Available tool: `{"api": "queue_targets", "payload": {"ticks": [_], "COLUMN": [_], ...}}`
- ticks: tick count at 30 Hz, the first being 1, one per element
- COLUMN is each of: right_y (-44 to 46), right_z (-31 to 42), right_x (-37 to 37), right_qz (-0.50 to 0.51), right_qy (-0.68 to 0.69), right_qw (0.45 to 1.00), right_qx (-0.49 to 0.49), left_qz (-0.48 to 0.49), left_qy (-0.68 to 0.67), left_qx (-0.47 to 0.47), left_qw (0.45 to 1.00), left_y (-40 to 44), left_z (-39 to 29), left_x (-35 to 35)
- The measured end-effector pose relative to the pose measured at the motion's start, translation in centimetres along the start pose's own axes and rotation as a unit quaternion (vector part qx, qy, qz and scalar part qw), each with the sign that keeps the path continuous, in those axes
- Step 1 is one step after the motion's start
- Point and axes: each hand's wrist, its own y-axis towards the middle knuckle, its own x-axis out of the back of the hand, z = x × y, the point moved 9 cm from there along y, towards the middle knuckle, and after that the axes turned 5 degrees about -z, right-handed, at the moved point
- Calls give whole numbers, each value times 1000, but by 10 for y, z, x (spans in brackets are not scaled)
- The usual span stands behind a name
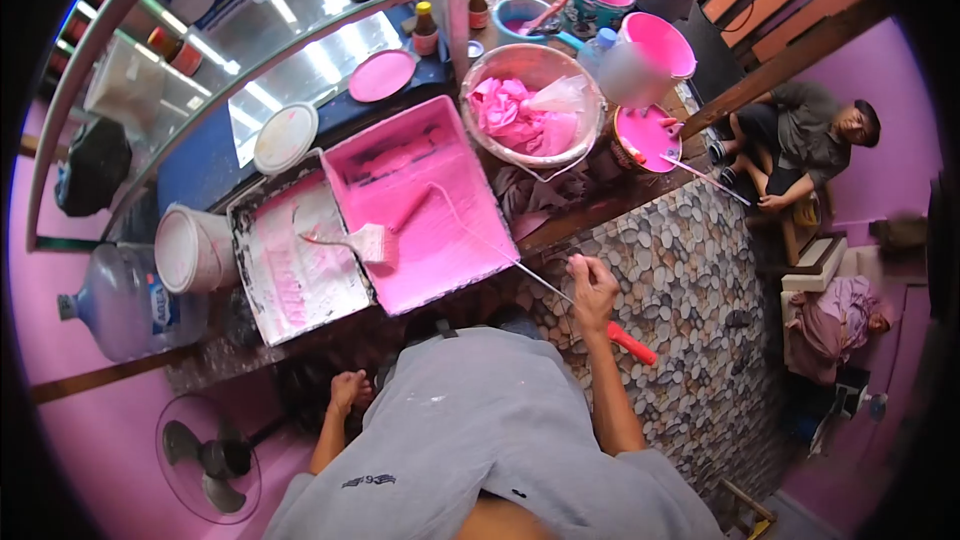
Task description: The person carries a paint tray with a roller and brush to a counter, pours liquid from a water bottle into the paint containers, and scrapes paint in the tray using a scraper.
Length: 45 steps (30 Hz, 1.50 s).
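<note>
Work in hand: a paint roller [410,212] is rested in the pink tray [450,155], its rod [542,281] slanted over the near right rim; by judgement, a pause in paint loading is shown.
Right hand [593,292]: the fingers are curled and drawn together above the rod, near the red handle [632,343]; whether the rod is touched or anything is gripped cannot be told.
Left hand [348,392]: held low at near left, loosely curled; no object can be seen in it, though the palm is hidden.
Next move: for lifting, a firm grip on the handle would be called for, with drips kept over the tray.
Alongside: a white roller [372,244] is laid by the white tray's [297,270] right side.
</note>
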Motion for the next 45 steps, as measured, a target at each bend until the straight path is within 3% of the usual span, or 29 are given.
{"api": "queue_targets", "payload": {"ticks": [6,8,12,16,18,20,22,24,26,28,30,31,32,34,40,44,45], "right_y": [-32,-39,-56,-80,-92,-101,-107,-108,-96,-83,-74,-69,-64,-64,-57,-59,-60], "right_z": [-22,-14,-2,-2,1,1,-11,-17,16,15,30,12,-1,-12,-12,-5,-3], "right_x": [4,-5,-26,-37,-39,-41,-44,-47,-41,-34,-30,-23,-12,-6,13,1,-13], "right_qz": [-11,46,76,116,113,136,148,160,78,76,85,86,84,118,110,101,142], "right_qy": [49,-12,17,-39,-20,-68,-69,-66,-174,-211,-310,-343,-342,-433,-356,-230,-187], "right_qw": [996,995,996,992,991,986,982,978,978,969,924,910,909,856,915,964,970], "right_qx": [-79,-84,-43,-17,-63,-69,-95,-115,81,107,209,216,222,257,157,86,67], "left_qz": [56,53,46,45,-40,-75,-154,-171,-207,-242,-246,-247,-248,-163,-109,-71,-80], "left_qy": [18,15,-8,87,115,75,45,-4,1,5,-39,-79,-84,-166,-154,-208,-197], "left_qx": [-23,-5,5,-32,-170,-172,-298,-340,-391,-453,-403,-350,-352,-275,-309,-360,-377], "left_qw": [998,998,999,995,978,979,941,925,897,858,881,900,898,933,932,907,901], "left_y": [14,8,12,4,-12,-32,-56,-68,-57,-53,-13,3,8,24,39,26,13], "left_z": [-24,-28,7,26,-13,-59,-129,-180,-215,-255,-272,-276,-285,-295,-312,-322,-327], "left_x": [-25,-28,-17,-6,5,1,5,3,5,7,9,10,9,-5,-20,-25,-28]}}
